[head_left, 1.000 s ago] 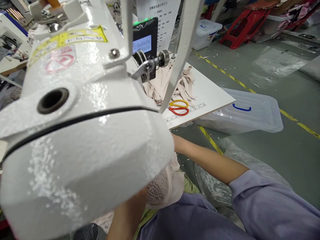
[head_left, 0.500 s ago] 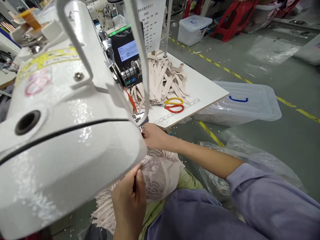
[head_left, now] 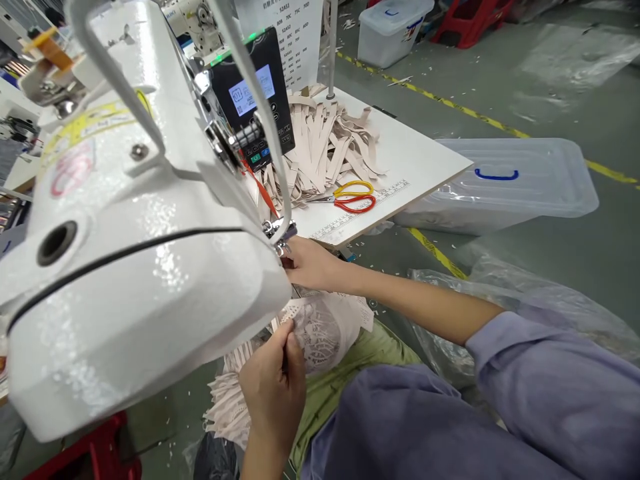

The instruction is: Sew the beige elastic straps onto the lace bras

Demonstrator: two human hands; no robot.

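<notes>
A big white sewing machine (head_left: pixel 135 267) fills the left of the head view and hides the needle area. My left hand (head_left: pixel 274 387) is low in the middle, fingers pinched on the edge of a pale pink lace garment (head_left: pixel 320 327) that hangs off the machine bed. My right hand (head_left: pixel 310 262) reaches under the machine head by the presser foot; its fingertips are hidden behind the machine. A pile of beige fabric strips (head_left: pixel 320 150) lies on the white table (head_left: pixel 425 167) behind it. Red and yellow handled scissors (head_left: pixel 353 197) rest beside the strips.
The machine's black control panel (head_left: pixel 255 100) with a lit screen stands at the back. A clear plastic bin (head_left: pixel 505 187) with a blue handle sits on the grey floor to the right. Another white bin (head_left: pixel 393 27) and red stools (head_left: pixel 470 20) stand farther back. Clear plastic sheeting (head_left: pixel 525 300) lies beside my right arm.
The view has swung down and left, uncovering both hands. My left hand came out from under the machine, pinching the lace. My right hand has stayed by the presser foot.
</notes>
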